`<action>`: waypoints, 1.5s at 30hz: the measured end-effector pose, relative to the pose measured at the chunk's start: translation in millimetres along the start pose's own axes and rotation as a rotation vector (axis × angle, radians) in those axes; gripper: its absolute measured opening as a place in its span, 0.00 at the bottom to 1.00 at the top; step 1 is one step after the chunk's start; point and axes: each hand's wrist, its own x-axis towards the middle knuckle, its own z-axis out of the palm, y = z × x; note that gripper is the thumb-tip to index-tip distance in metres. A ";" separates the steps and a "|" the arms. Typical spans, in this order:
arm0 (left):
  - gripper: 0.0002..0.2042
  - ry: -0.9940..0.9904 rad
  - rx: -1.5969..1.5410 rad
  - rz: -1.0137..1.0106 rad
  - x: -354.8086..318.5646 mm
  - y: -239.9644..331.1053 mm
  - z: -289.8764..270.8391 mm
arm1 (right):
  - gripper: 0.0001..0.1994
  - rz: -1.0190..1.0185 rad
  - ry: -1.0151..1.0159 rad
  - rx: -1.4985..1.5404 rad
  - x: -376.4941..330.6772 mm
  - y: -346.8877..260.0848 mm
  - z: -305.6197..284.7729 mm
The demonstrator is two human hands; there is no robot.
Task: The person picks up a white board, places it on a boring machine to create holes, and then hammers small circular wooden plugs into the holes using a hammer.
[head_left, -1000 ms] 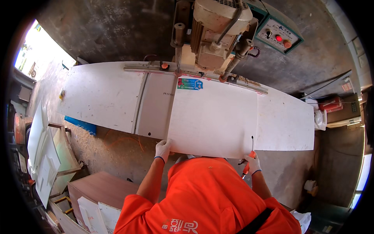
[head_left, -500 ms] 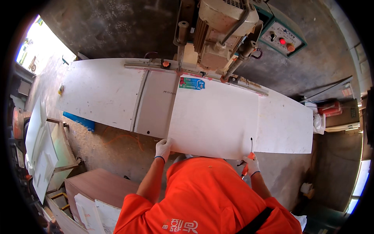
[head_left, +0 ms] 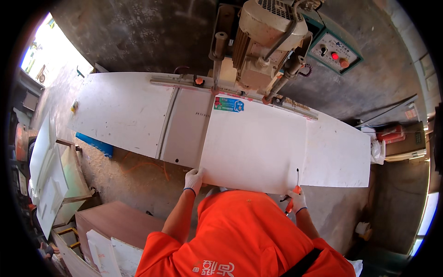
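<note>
A white square panel (head_left: 256, 143) with a colourful sticker (head_left: 229, 105) at its far left corner lies on the white machine table, its far edge against the long fence. My left hand (head_left: 194, 179), in a white glove, grips its near left corner. My right hand (head_left: 297, 199), also gloved, is closed around an orange air blow gun (head_left: 290, 205) at the near right corner. The gun's thin nozzle with a black tip points forward over the panel, and a black lever sticks out on its left. The right fingers are partly hidden.
Beyond the fence (head_left: 180, 83) stands a drilling machine with a large motor (head_left: 258, 55) and two posts. A control box (head_left: 336, 51) with a red light hangs at the far right. White sheets (head_left: 48, 175) lean at the left, near a brown board (head_left: 120, 226). An orange hose (head_left: 138, 165) lies on the floor.
The whole scene has shifted slightly downward in view. Both hands keep their places at the panel's near corners, and the panel stays against the fence.
</note>
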 end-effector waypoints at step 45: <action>0.18 0.240 -0.736 -0.148 -49.6 -74.4 173.2 | 0.27 -0.146 -0.243 -0.865 -15.0 -46.4 -141.6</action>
